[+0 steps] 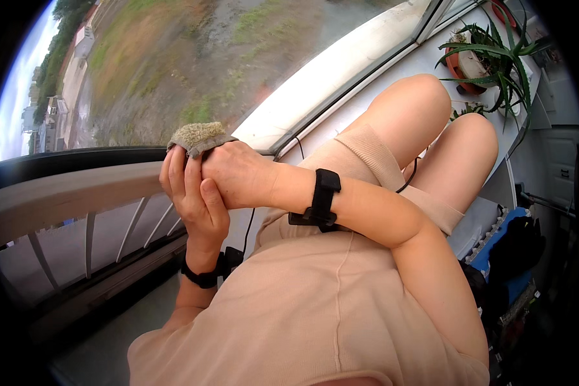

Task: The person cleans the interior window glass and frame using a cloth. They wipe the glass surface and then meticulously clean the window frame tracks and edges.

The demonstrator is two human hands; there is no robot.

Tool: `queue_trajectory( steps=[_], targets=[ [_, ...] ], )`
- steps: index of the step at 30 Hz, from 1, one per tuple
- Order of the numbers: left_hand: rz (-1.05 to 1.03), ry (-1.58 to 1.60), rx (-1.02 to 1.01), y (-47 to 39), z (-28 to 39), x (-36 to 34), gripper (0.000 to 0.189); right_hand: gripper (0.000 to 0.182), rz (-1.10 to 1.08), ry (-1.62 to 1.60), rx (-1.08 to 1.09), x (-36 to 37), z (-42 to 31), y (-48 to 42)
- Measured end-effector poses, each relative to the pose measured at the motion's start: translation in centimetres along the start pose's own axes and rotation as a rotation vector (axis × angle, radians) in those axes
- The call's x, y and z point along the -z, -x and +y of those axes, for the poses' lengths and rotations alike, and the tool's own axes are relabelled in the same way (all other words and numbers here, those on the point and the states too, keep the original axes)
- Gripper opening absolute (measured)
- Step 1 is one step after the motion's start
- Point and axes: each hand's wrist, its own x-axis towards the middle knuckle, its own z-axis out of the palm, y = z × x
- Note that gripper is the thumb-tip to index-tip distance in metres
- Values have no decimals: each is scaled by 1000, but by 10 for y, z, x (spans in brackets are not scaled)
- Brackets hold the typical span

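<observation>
A bunched grey-green terry cloth (199, 136) sticks out above my two hands, which are pressed together in front of the window. My left hand (188, 188) is upright, its fingertips against the lower edge of the cloth and its palm side against my other hand. Closed into a fist, my right hand (241, 173) grips the cloth from the right side. Part of the cloth is hidden within the hands. Each wrist carries a black strap, one on the left (205, 275) and one on the right (325, 198).
The window pane (212, 62) and its frame (352, 87) rise close beyond my hands. A railing (87, 193) runs at the left. My bent knees (420, 96) rest over a white sill. A potted aloe (492, 67) stands past them. Black cables (248, 231) hang near my body.
</observation>
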Motion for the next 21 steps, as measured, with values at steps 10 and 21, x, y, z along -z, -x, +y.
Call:
queue_trajectory(
  steps=[10,21],
  targets=[
    [-130,-85,40,13,-4,-40,42,15,129,-110,-95,-5,35,20],
    [-65,68,35,5,0,-122,49,13,157,-58,-213,16,89,49]
  ],
)
